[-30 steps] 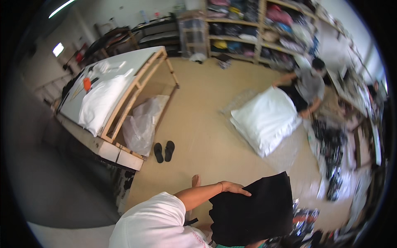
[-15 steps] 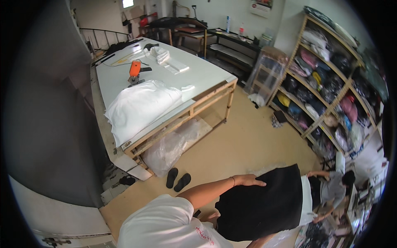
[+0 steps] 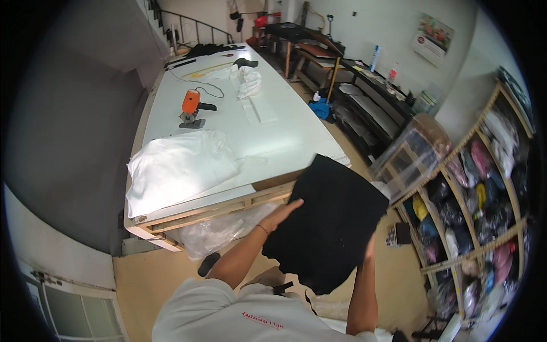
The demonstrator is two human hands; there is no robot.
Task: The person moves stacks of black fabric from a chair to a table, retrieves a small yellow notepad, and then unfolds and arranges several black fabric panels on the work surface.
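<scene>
A stack or folded piece of black fabric (image 3: pixel 327 219) is held up in front of me, with a ragged lower edge. My left hand (image 3: pixel 285 214) grips its left edge, thumb lying on top and the other fingers hidden beneath. At the opposite edge, my right hand (image 3: pixel 369 251) supports the cloth from below, its fingers mostly covered. The far end of the fabric overlaps the near right corner of a white-topped cutting table (image 3: pixel 290 122). White cloth (image 3: pixel 176 168) lies heaped on the table's near end, left of the black piece.
An orange electric rotary cutter (image 3: pixel 192 105) stands on the table, its cord trailing behind. Beyond it lies crumpled white cloth (image 3: pixel 249 82). Clear plastic sheeting (image 3: pixel 219 231) fills the space under the near end. Shelves of bagged fabric (image 3: pixel 450 211) line the right. A dark sandal (image 3: pixel 209 264) lies on the floor.
My view has swung right to left toward the table, and the black fabric has come round with me to its corner. Another person at the right has left the view.
</scene>
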